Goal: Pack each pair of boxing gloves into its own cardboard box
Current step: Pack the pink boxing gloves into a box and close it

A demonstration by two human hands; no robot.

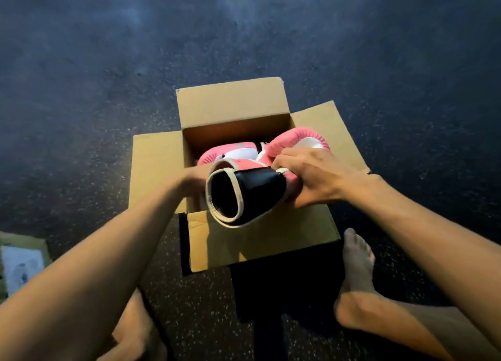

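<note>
An open cardboard box [260,236] stands on the dark floor with all its flaps spread. A pink and white boxing glove [233,152] lies inside at the left. A second pink glove [295,139] is held over the box, its black cuff [244,195] with cream trim pointing toward me. My right hand [311,176] grips this glove around the wrist part. My left hand [193,177] reaches behind the cuff and is mostly hidden by it, so I cannot tell its hold.
My bare feet [357,279] rest on the speckled dark floor on either side of the box. Another cardboard box [24,263] with a white printed sheet shows at the left edge.
</note>
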